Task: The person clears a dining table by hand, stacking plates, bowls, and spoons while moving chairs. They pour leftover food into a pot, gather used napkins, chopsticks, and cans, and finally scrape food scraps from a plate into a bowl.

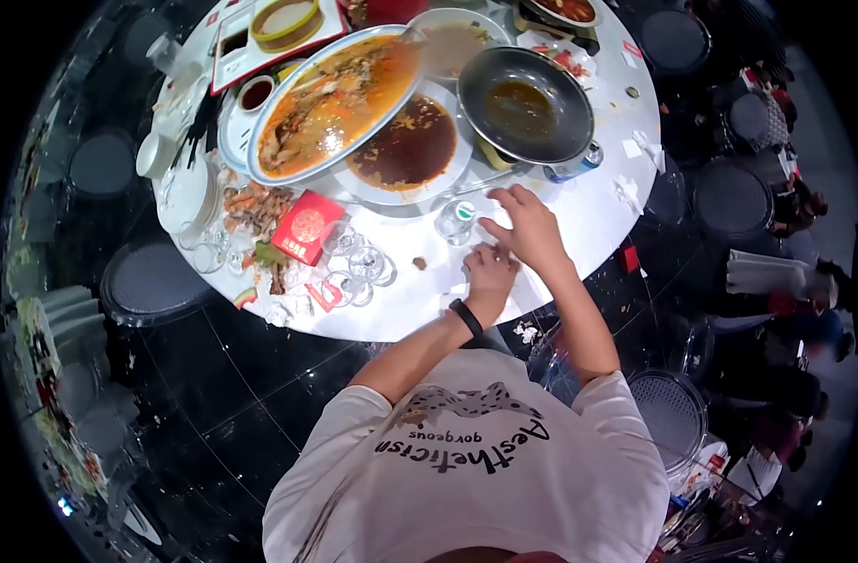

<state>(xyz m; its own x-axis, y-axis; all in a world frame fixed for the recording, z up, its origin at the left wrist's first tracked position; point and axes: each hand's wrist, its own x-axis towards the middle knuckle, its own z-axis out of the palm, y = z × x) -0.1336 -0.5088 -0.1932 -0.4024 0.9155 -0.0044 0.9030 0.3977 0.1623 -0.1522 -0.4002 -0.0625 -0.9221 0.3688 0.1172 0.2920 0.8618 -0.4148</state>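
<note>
My right hand (530, 228) reaches over the white tablecloth with its fingers apart and nothing seen in them. Just left of its fingertips stands a clear container with a green and white top (459, 216), perhaps a small bottle; the hand looks close to it but not wrapped around it. My left hand (491, 274), with a black band on the wrist, is low over the cloth near the table's front edge. Its fingers are bent and slightly spread, and no object shows in them. Left of it, a small brown scrap (419, 264) lies on the cloth.
Behind my hands are an oval platter of orange soup (340, 98), a plate of brown sauce (410, 150), a dark pan (526, 103) and a can (579, 161). Leftward stand a red box (307, 227), small glasses (365, 263) and food scraps (255, 208). Stools (668, 418) surround the table.
</note>
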